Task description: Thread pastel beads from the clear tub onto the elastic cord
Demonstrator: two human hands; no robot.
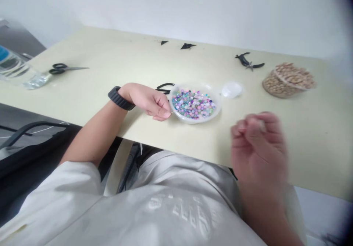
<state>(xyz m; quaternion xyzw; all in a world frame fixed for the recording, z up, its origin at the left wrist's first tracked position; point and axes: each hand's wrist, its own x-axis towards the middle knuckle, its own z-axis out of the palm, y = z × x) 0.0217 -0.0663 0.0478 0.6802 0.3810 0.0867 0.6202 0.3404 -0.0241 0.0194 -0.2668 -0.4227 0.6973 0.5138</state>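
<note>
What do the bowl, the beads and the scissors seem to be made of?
Bowl: probably plastic, whitish and slightly translucent. Beads: plastic or glass, unclear which; many show shiny highlights. Scissors: grey, slender blades look like metal; black, smooth handles suggest plastic.

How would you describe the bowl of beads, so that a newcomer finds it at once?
On the pale table, look beside the left hand. There sits a round whitish bowl; unlike the tub heaped with tan pieces, it holds small multicoloured beads.

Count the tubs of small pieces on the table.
2: a white tub of beads, just right of the left hand; a clear tub of brown pieces, toward the right end of the table.
</note>
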